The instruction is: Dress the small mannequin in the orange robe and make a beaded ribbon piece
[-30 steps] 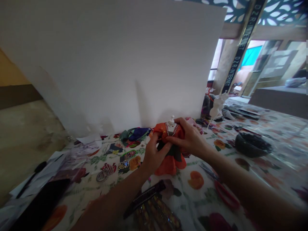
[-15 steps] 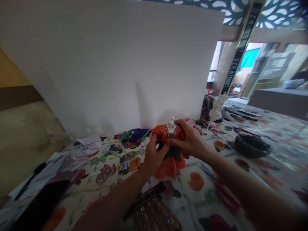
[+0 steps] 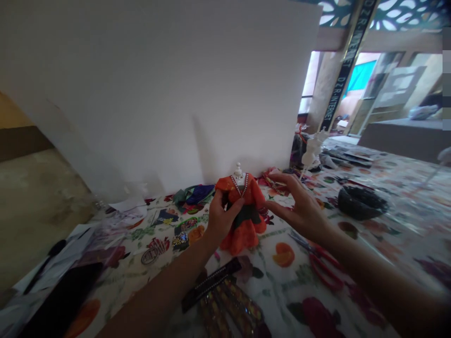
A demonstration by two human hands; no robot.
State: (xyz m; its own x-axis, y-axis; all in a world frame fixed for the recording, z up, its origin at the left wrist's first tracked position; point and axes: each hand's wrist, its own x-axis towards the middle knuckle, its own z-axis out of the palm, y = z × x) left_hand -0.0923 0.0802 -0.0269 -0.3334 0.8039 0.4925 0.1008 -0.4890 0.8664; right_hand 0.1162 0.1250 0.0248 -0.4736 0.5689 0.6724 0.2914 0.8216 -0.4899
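Note:
A small white mannequin [image 3: 238, 172] stands upright, wearing an orange dress [image 3: 256, 192] with a beaded V neckline and a dark green waist. My left hand [image 3: 222, 213] grips the dress at its left side, the thumb across the front below the neckline. To the right of the dress, my right hand [image 3: 299, 206] is open, thumb and fingers apart, with nothing held; its thumb tip is close to the orange sleeve.
Red-handled scissors [image 3: 322, 265] lie at the right, below a black bowl [image 3: 362, 203]. Trim strips [image 3: 214, 284] lie in front. Blue-green fabric [image 3: 197, 195] sits behind, beside a white board [image 3: 158, 94]. A white figure [image 3: 313, 151] stands back right.
My right hand has let go of the dress and moved to the right, its fingers opening. The left hand still holds the dress. The view has shifted slightly.

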